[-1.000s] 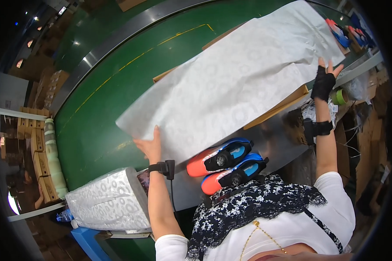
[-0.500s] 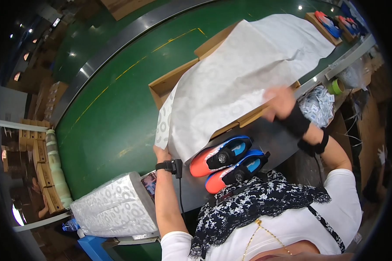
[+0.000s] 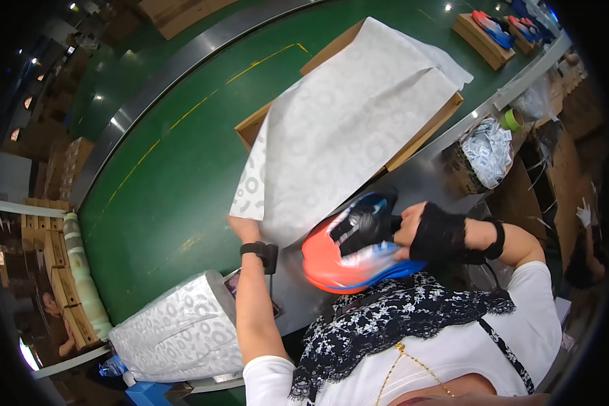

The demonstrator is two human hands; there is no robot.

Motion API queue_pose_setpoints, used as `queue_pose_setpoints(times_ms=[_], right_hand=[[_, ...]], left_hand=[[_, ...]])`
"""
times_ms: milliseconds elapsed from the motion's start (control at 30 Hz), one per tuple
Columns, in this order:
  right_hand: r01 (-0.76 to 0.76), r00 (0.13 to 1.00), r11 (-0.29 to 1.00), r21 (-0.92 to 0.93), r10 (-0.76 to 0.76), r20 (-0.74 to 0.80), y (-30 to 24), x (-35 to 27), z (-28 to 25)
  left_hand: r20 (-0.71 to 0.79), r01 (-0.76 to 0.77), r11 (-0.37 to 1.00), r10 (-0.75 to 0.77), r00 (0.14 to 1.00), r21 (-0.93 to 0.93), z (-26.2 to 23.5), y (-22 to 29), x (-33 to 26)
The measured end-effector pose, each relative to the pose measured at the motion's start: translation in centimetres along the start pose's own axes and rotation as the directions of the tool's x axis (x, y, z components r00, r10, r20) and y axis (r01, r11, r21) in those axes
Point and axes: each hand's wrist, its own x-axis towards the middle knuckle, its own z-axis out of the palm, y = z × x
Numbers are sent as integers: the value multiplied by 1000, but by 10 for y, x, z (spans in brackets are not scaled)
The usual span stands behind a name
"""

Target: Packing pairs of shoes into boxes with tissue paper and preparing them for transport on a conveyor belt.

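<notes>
White wrapping paper [image 3: 358, 101] with a grey ring pattern lies spread over an open brown shoebox [image 3: 413, 145]. My left hand [image 3: 243, 228] pinches the paper's near left corner, where the printed side folds over. Close to my body, my right hand [image 3: 411, 231] grips the heel end of an orange, black and blue sports shoe [image 3: 338, 250], which is tilted and smeared by motion. A second shoe shows only as an orange and blue edge below it. My right fingers are partly hidden behind the shoe and the black wrist wrap.
A plastic-wrapped stack of patterned paper [image 3: 176, 331] sits at the lower left. A bin of small white packets [image 3: 487, 152] and a green tape roll [image 3: 512, 120] are at the right. More shoes [image 3: 494, 28] rest on boxes along the green conveyor belt [image 3: 176, 169].
My right hand has come down from the box's near edge to the shoes and taken hold there. The shoes have lifted and turned. The paper's far end has drawn in toward the box.
</notes>
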Motion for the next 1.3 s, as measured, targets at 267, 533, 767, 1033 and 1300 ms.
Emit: queue_pose_setpoints(times_ms=[267, 533, 767, 1033, 1300], right_hand=[[213, 727, 212, 954, 618, -300, 42, 90, -66], [-212, 697, 581, 785, 654, -296, 94, 185, 60], [-182, 912, 788, 589, 360, -199, 67, 174, 41], [543, 399, 44, 839, 865, -304, 112, 53, -17], [271, 101, 564, 780, 789, -606, 81, 13, -40]], left_hand=[[-231, 16, 923, 79, 970, 384, -32, 41, 11], [226, 312, 898, -249, 942, -309, -27, 148, 9], [507, -207, 965, 100, 856, 160, 34, 131, -22], [882, -897, 261, 222, 416, 358, 92, 110, -51], [854, -786, 343, -120, 505, 514, 109, 133, -46]])
